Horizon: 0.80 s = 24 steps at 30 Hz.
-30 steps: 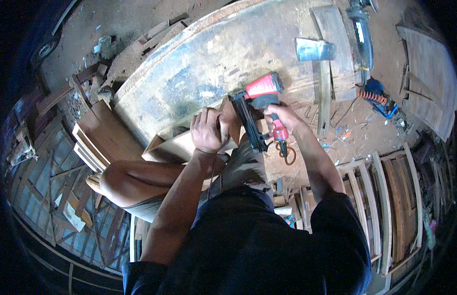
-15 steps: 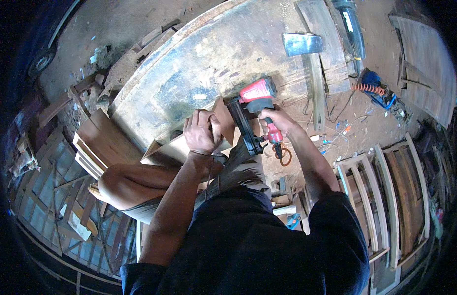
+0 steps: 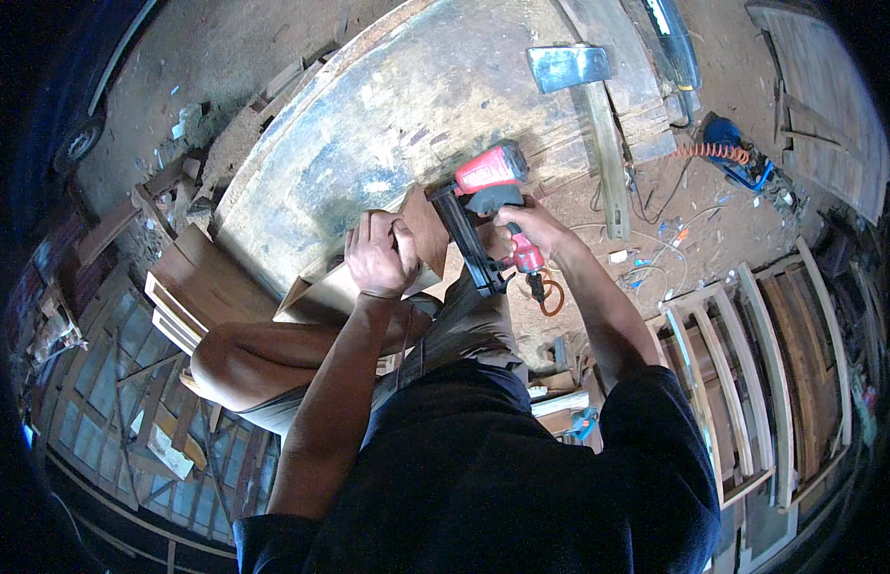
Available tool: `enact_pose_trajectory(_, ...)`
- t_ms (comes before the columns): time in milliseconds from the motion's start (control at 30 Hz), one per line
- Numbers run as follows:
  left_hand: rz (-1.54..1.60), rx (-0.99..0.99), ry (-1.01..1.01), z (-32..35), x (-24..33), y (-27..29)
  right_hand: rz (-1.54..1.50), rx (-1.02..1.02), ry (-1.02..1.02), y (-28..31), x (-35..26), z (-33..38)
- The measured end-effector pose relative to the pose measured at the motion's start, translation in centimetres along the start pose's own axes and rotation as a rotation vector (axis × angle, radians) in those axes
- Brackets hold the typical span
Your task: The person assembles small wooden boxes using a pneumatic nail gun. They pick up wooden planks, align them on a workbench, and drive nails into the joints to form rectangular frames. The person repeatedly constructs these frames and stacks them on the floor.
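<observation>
My right hand (image 3: 538, 228) is wrapped around the handle of a red and black nail gun (image 3: 493, 170). The gun's long black magazine lies against the right side of a wooden board (image 3: 426, 234), and an orange-brown hose loop hangs below its handle. My left hand (image 3: 380, 256) is closed over the board piece, its fingers curled at the upper edge and partly hidden. Under that hand a pale plank (image 3: 325, 295) joins the board at an angle. The work sits by my bent leg, at the near edge of a large worn tabletop (image 3: 368, 124).
An axe (image 3: 569, 67) with a wooden handle lies at the tabletop's far right. Beyond it are a blue and black tool (image 3: 672, 43) and a coiled orange hose (image 3: 714, 151). Slatted wooden frames (image 3: 765, 383) stand at the right, a curved wooden piece (image 3: 210, 277) at the left.
The view has shifted slightly. My left hand's thumb side has turned a little, and the nail gun sits slightly lower and farther left against the board. Both grips are kept.
</observation>
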<state>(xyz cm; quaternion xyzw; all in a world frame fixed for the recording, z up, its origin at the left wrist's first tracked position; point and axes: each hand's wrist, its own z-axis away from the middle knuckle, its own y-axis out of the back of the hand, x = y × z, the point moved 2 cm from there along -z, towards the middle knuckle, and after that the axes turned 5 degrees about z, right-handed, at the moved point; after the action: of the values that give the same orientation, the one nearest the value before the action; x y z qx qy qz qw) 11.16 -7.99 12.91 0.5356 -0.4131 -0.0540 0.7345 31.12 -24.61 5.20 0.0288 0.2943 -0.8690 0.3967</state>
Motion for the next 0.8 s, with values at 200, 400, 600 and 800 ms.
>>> enact_pose_trajectory(200, -0.009, 0.001, 0.005, -0.1, 0.0, -0.1, -0.084, -0.016, 0.011, -0.1, 1.0, 0.7)
enact_pose_trajectory(400, -0.02, 0.002, 0.0, 0.1, -0.3, -0.3, -0.054, 0.014, -0.019, -0.4, -0.2, 1.5)
enact_pose_trajectory(600, -0.026, -0.011, 0.013, 0.1, -0.3, -0.2, -0.031, -0.01, 0.002, -0.1, 0.9, 1.5)
enact_pose_trajectory(800, -0.027, 0.009, -0.013, 0.1, -0.3, -0.2, -0.11, 0.014, -0.062, 1.0, 3.1, 1.5)
